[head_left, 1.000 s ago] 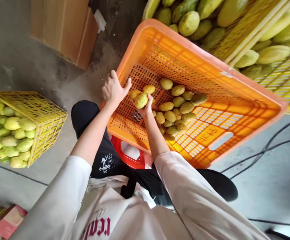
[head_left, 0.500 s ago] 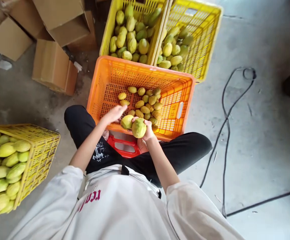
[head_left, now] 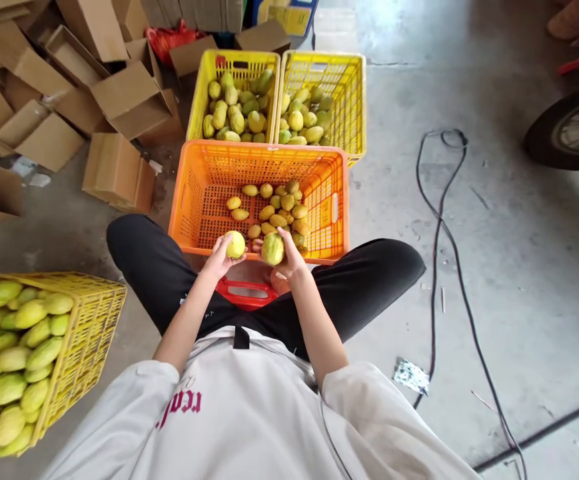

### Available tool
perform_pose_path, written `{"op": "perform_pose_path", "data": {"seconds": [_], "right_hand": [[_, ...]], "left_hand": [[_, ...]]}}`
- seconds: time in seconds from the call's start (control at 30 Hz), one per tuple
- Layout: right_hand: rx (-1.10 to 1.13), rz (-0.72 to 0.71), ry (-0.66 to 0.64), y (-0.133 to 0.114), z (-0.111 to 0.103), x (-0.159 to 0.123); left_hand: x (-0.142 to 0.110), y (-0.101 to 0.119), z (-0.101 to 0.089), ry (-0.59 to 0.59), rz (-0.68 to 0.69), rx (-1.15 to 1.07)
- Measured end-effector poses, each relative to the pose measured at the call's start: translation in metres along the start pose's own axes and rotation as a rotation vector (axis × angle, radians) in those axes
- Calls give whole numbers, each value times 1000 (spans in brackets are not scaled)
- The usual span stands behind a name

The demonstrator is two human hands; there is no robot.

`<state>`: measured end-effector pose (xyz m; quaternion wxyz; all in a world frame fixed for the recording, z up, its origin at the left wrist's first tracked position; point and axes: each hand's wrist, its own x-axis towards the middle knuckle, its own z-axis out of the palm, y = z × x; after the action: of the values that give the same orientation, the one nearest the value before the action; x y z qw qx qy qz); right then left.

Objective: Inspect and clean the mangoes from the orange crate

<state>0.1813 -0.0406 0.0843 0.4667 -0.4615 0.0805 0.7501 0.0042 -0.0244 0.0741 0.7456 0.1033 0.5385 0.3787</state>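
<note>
My left hand [head_left: 220, 259] is closed around a smooth, rounded yellow-green fruit [head_left: 235, 245], just over the near edge of an orange crate [head_left: 264, 152]. Close to its right, my right hand [head_left: 292, 257] grips a second, greener fruit [head_left: 272, 249] with faint ribs. The two held fruits are apart. Inside the orange crate lie several smaller, browner yellow oval fruits [head_left: 266, 213], mostly gathered toward its right side.
Two yellow crates [head_left: 358, 100] with oval fruit stand behind the orange one. Another full yellow crate [head_left: 86, 333] tilts at left. Cardboard boxes [head_left: 112, 167] pile up back left. A black cable [head_left: 439, 220] loops on the floor at right, near a wheel [head_left: 569, 127].
My left hand was open beside two fruits at my right hand; now it holds one, drawn away to the left. The view has shifted, showing more boxes and the wheel.
</note>
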Motion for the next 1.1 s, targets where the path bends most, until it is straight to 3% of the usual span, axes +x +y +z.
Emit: {"op": "perform_pose_path", "data": {"seconds": [0.1,0.2,0.37,0.67,0.77,0.87,1.0,1.1], "right_hand": [[109,-125,15,-5,5,-7],[174,-217,4,-2,9,-19],[268,-377,-165,8,14,-42],[327,-382,-396,1,27,-74],[366,-323,-511,-24,25,-88],[177,-273,-541,-68,32,-96],[-158,-363,-548,-136,69,-78],[-274,-410,-560,-171,96,-47]], "left_hand": [[-14,2,4,17,66,-69],[-29,0,6,-49,131,-83],[-46,0,10,-153,153,-151],[-78,23,30,-153,77,-272],[-95,56,44,-186,138,-251],[-100,113,69,-241,243,-146],[-69,187,114,-345,224,52],[-30,210,143,-352,213,168]]}}
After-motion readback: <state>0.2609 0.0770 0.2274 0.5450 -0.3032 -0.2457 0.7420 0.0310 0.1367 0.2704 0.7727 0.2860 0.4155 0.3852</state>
